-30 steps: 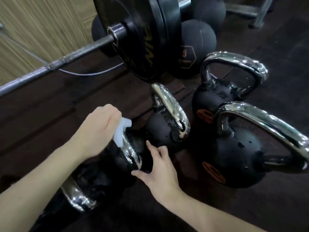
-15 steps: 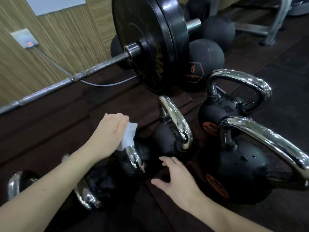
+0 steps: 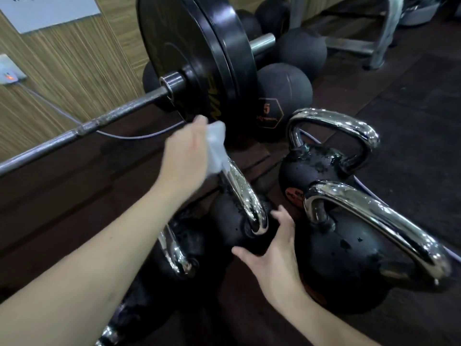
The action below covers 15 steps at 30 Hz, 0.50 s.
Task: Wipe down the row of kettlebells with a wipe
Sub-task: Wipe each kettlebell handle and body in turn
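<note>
Black kettlebells with chrome handles stand in a row on the dark floor. My left hand [image 3: 187,156] holds a white wipe [image 3: 216,148] against the top of the chrome handle of the middle kettlebell [image 3: 237,221]. My right hand [image 3: 272,255] rests with spread fingers on that kettlebell's front side. Left of it, partly under my left forearm, is a smaller kettlebell [image 3: 179,253]. To the right stand a large kettlebell [image 3: 354,260] and, behind it, another kettlebell [image 3: 316,166].
A loaded barbell [image 3: 107,118] with black plates [image 3: 199,61] lies just behind the row. Several dark medicine balls [image 3: 282,96] sit by the wooden wall. A thin cable [image 3: 139,134] runs along the floor. A metal frame [image 3: 381,31] stands at the far right.
My left hand has carried the wipe from the smaller kettlebell's handle up to the middle kettlebell's handle. My right hand has shifted onto the middle kettlebell's body. The view has tilted up.
</note>
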Motion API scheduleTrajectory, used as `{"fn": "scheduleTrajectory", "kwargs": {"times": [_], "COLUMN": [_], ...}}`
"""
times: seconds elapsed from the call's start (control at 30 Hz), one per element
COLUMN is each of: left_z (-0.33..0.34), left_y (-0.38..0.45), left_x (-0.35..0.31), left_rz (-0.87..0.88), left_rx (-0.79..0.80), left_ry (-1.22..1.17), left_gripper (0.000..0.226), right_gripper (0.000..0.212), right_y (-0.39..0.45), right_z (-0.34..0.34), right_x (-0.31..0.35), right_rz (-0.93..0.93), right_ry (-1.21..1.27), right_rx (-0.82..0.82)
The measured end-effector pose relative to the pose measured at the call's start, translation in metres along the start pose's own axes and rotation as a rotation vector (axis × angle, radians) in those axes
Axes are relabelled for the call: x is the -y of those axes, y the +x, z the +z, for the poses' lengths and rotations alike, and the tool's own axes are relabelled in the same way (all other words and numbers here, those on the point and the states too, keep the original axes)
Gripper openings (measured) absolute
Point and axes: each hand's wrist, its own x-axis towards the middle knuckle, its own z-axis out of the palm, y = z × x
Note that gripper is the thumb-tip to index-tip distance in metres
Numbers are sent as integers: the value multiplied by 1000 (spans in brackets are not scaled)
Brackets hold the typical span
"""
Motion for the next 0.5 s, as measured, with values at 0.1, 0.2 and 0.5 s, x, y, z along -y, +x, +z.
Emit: {"fn": "scheduleTrajectory", "kwargs": {"times": [0.1,0.2,0.5], "left_z": [24,26,23], "left_y": [-35,-62,-22], "left_x": [-8,-9,13], "left_rz": [412,711,720], "left_rx": [231,240,334], "left_ry": [35,189,135], "left_gripper": [20,39,34], "right_gripper": [126,122,125], "right_y": [23,27,27], "right_z": [-8,-8,-6], "right_x": [8,7,3], "right_rz": [111,128,124], "right_ry": [65,106,107], "right_rx": [185,268,234]}}
